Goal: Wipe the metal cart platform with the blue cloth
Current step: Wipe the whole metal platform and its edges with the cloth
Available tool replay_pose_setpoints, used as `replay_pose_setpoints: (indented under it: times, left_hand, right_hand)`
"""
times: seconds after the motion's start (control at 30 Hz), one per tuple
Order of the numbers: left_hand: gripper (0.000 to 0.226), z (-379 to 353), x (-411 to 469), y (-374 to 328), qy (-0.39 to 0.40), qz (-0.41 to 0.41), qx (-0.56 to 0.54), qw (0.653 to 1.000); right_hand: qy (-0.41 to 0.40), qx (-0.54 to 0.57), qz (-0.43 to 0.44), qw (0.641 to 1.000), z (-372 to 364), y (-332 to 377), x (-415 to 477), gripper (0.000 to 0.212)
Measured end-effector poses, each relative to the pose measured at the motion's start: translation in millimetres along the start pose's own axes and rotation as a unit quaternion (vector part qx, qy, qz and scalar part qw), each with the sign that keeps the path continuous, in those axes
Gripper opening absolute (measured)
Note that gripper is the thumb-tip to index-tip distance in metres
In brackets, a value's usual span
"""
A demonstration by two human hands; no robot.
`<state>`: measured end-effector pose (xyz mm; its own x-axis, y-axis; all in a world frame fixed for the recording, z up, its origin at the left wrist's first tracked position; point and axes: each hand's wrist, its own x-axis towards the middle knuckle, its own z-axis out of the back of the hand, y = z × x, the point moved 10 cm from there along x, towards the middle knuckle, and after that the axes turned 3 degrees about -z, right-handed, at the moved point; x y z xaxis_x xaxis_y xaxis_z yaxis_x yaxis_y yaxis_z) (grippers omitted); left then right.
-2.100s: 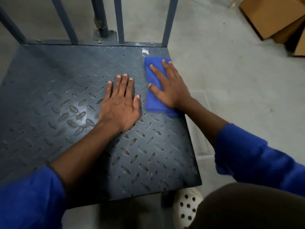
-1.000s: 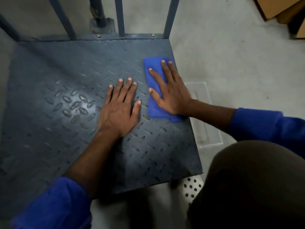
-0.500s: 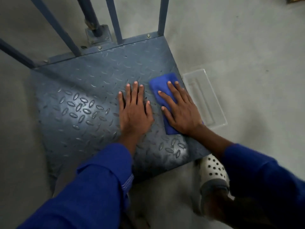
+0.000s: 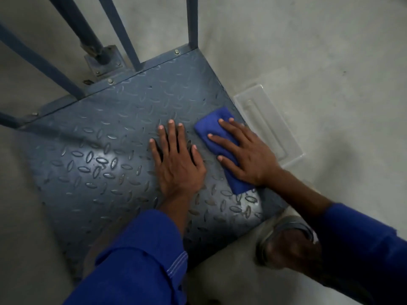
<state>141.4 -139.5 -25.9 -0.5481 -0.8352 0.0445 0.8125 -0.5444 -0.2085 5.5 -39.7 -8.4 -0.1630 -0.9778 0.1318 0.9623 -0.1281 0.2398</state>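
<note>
The metal cart platform (image 4: 92,164) is dark grey tread plate and fills the middle of the head view. A folded blue cloth (image 4: 211,130) lies flat on it close to the right edge. My right hand (image 4: 246,155) presses down on the cloth with spread fingers, covering its middle; both ends stick out. Beside it, my left hand (image 4: 176,164) rests palm-down on the bare plate, fingers slightly apart, holding nothing.
Blue-grey upright rails (image 4: 130,34) rise from the platform's far edge. A clear plastic tray (image 4: 271,126) lies on the concrete floor just right of the platform. My shoe (image 4: 284,241) stands at the platform's near right corner.
My right hand has slid the cloth back from the far right corner toward the near right edge. The view has risen and tilted; my left hand stays flat on the plate.
</note>
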Motion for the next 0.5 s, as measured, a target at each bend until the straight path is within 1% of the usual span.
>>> replay_pose_setpoints:
  times: [0.03,0.07,0.13,0.17,0.2,0.27,0.3,0.33,0.37,0.4,0.47,0.5]
  left_hand:
    - [0.068,0.2,0.0,-0.1,-0.001,-0.001,-0.001,1.0]
    - [0.069,0.2,0.2,-0.3,0.0,-0.001,-0.002,1.0]
    - [0.069,-0.4,0.3,0.1,0.002,-0.001,-0.002,1.0]
    - [0.069,-0.9,0.0,0.4,0.002,0.0,-0.001,1.0]
    - [0.069,-1.4,0.1,0.4,0.003,-0.001,0.001,1.0]
    - [0.07,-1.7,0.5,0.3,0.006,-0.003,0.002,1.0]
    - [0.07,-1.5,0.5,0.4,0.006,-0.003,0.002,1.0]
    - [0.07,-1.3,0.6,0.3,0.007,-0.002,0.002,1.0]
    - [0.071,-1.4,0.8,0.5,0.008,-0.001,0.002,1.0]
    - [0.071,-1.4,0.7,1.0,0.008,0.0,0.003,1.0]
    - [0.071,-0.7,0.2,1.1,0.006,0.0,0.003,1.0]
    - [0.071,-0.9,0.1,0.9,0.004,-0.001,0.004,1.0]
  right_hand:
    - [-0.014,-0.002,-0.007,1.0,3.1,-14.4,12.6,0.058]
    - [-0.033,-0.002,-0.039,0.999,6.1,-29.1,24.6,0.057]
    - [-0.062,-0.003,-0.135,0.989,8.5,-44.0,42.0,0.057]
    - [-0.061,-0.01,-0.153,0.986,5.1,-37.7,47.1,0.059]
    - [-0.048,-0.022,-0.129,0.99,-0.4,-22.8,50.3,0.061]
    - [0.005,-0.034,0.012,0.999,-12.6,11.6,50.4,0.061]
    - [0.023,-0.033,0.07,0.997,-14.1,16.1,51.7,0.061]
    - [0.023,-0.034,0.088,0.995,-12.1,9.6,58.2,0.06]
    - [0.009,-0.035,0.061,0.998,-9.3,-5.4,69.5,0.059]
    - [-0.005,-0.026,-0.006,1.0,-5.1,-26.2,82.3,0.06]
    - [-0.009,0.014,-0.159,0.987,-1.9,-62.4,97.6,0.067]
    - [-0.008,0.023,-0.19,0.981,-2.7,-65.8,102.9,0.069]
